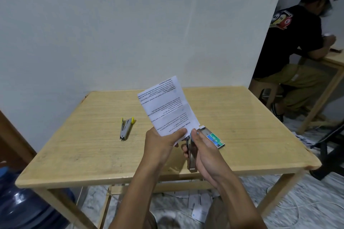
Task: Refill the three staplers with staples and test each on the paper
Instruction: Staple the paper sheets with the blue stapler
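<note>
Your left hand (160,143) pinches the lower edge of the printed paper (167,106), thumb on top, holding the folded sheet upright above the middle of the tabletop (93,150). Your right hand (202,152) is wrapped around a metal stapler (191,156), held over the near edge of the tabletop with its nose up at the paper's bottom corner; the thumb presses near the nose. Whether the nose is biting the sheet you cannot tell, as your fingers hide it. A staple box (214,138) with a green and blue label lies just beyond your right hand, its tray slid partly out. A second stapler (126,128), grey with yellow tips, lies towards the left edge, well apart from your hands.
</note>
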